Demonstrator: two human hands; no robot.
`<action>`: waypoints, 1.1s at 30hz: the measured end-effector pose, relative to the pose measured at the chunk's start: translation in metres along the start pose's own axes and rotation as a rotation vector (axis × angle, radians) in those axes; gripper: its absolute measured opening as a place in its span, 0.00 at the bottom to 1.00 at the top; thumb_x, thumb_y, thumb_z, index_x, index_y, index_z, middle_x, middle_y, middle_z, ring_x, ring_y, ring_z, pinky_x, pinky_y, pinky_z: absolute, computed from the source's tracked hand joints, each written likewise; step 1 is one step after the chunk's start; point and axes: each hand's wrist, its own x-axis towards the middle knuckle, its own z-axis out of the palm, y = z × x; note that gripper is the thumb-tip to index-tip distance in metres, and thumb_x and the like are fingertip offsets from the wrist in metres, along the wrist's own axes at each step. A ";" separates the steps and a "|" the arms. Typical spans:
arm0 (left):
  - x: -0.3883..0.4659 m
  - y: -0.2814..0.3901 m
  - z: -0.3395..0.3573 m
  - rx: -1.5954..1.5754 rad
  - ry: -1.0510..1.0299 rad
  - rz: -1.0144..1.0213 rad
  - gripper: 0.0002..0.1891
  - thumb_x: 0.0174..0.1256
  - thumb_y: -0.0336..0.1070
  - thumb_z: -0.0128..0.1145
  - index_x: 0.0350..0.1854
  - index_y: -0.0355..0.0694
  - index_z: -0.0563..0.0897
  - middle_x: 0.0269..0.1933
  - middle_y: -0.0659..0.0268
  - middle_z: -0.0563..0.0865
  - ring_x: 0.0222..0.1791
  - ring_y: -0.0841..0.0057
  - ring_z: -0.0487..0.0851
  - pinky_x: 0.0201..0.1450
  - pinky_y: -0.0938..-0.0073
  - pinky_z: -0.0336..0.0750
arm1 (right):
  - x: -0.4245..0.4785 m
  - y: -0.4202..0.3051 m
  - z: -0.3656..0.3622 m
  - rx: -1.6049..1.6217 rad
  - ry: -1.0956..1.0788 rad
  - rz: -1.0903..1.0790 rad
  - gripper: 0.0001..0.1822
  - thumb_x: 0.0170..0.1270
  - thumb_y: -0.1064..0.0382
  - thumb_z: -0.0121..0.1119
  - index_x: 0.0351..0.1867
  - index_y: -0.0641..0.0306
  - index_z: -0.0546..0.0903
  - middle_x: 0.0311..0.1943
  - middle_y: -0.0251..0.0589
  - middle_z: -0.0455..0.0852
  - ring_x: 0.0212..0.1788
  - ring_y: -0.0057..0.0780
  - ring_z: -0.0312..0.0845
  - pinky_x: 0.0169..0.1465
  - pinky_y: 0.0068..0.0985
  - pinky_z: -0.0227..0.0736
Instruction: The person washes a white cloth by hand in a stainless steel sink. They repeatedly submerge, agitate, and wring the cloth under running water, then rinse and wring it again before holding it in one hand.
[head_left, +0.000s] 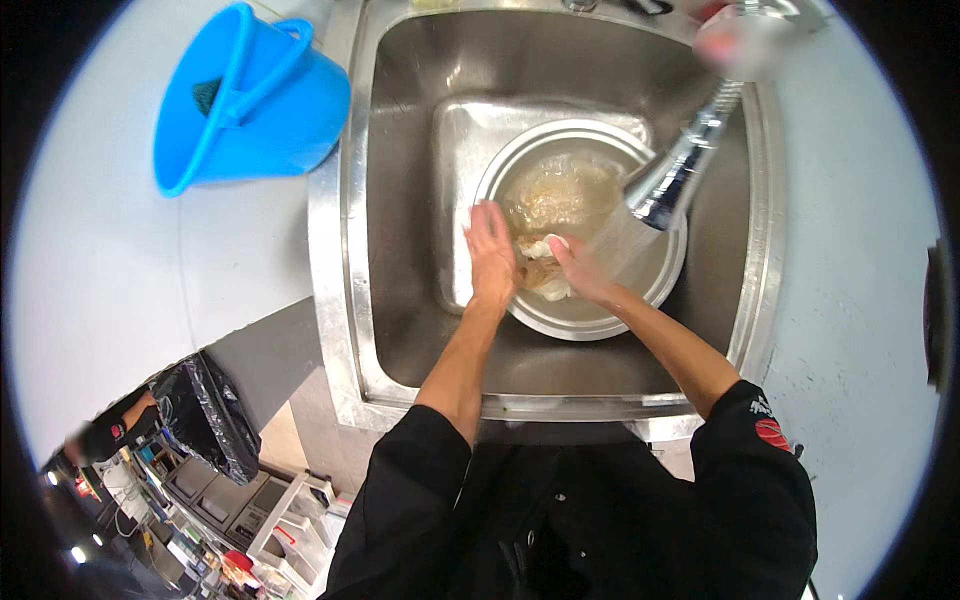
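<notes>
A round metal basin (671, 279) of cloudy water stands in a stainless steel sink. Water sprays into it from a chrome faucet spray head (660, 191). My right hand (581, 266) is over the water with its thumb against a pale and brown soft item (546, 246), which may be food or a cloth. My left hand (491, 251) lies at the basin's left rim, fingers extended; its palm faces the soft item, and whether they touch is unclear. Another pale brown mass (562, 191) shows in the water farther back.
The sink's metal rim (341, 300) surrounds the basin. A blue plastic bucket (300, 120) lies tipped on the left counter, with a green scouring pad (205, 97) inside. At lower left are a black plastic bag (206, 412), part of another person (112, 435) and a white rack (289, 532).
</notes>
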 end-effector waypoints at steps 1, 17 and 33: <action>0.000 0.019 -0.003 -0.068 -0.121 0.020 0.59 0.47 0.34 0.76 0.78 0.41 0.46 0.76 0.45 0.55 0.76 0.46 0.51 0.74 0.48 0.56 | -0.013 -0.018 -0.013 0.014 -0.014 0.027 0.25 0.77 0.48 0.40 0.54 0.65 0.81 0.48 0.60 0.84 0.53 0.53 0.79 0.61 0.41 0.67; 0.004 0.110 -0.106 -0.661 -0.148 0.310 0.14 0.66 0.37 0.63 0.51 0.38 0.85 0.40 0.58 0.88 0.38 0.72 0.84 0.45 0.72 0.77 | -0.162 -0.255 -0.174 0.293 0.363 -0.559 0.18 0.78 0.55 0.48 0.43 0.69 0.82 0.34 0.30 0.84 0.37 0.15 0.73 0.44 0.19 0.71; 0.010 0.239 -0.315 -0.787 0.334 0.591 0.14 0.77 0.35 0.45 0.35 0.36 0.81 0.27 0.63 0.88 0.22 0.83 0.83 0.24 0.80 0.73 | -0.190 -0.260 -0.262 0.109 1.037 -0.611 0.18 0.74 0.53 0.55 0.36 0.67 0.84 0.31 0.23 0.81 0.35 0.13 0.70 0.44 0.18 0.68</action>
